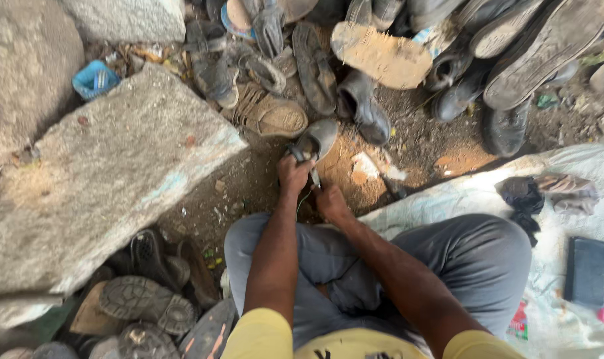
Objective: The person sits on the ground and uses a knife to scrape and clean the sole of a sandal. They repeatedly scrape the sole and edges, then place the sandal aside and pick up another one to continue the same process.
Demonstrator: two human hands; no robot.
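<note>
**Grey shoe held on the dirt, both hands on it**

Grey shoe point(315, 139) sits on bare ground just ahead of the knees. Left hand point(294, 174) clamps its heel. Right hand point(330, 201) closed around a thin tool point(314, 177) against the shoe. Stone slab point(109, 173) to the left, pile of worn shoes point(382, 60) beyond.

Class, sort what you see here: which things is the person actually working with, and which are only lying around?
In use:
left hand, gripping the grey shoe
right hand, on a thin tool at the shoe

Lying about:
heap of worn shoes
stone slab
blue scrap
dark cloth
black phone
boot soles
</note>
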